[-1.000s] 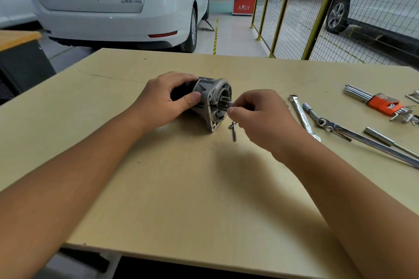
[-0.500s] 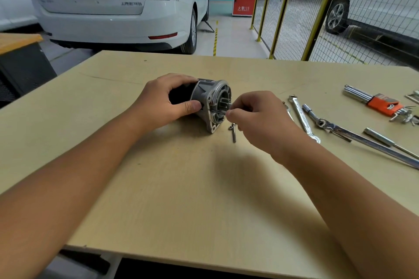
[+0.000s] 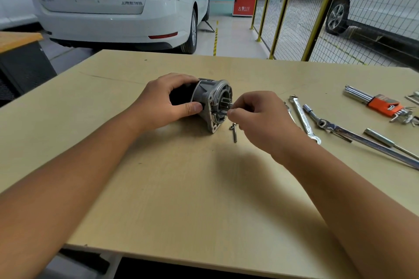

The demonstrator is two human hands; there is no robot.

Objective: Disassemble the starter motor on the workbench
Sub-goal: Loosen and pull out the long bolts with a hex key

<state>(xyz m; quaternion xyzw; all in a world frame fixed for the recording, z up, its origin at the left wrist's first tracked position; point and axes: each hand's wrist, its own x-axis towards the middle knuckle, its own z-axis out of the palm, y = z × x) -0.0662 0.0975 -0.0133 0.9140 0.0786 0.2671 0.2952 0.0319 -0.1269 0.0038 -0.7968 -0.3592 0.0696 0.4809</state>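
**Starter motor: second through-bolt coming out by hand**

The starter motor [image 3: 209, 103] lay on its side near the middle of the workbench [image 3: 181, 199], its silver nose housing facing right. We had our left hand [image 3: 166, 101] wrapped around the dark body on the left, fingers over the top and thumb pressed to the near side, steadying it. Just right of the housing face, our right hand [image 3: 258, 118] pinched a slim dark bolt [image 3: 221, 113] that stuck out of the flange. One loose bolt [image 3: 234, 132] already lay on the bench just below the housing. We judged the step to be drawing out a long through-bolt; the next move called for a straight pull rightward while the left hand held firm. Further right lay wrenches [image 3: 303, 119] and a hex key set [image 3: 381, 103], untouched.
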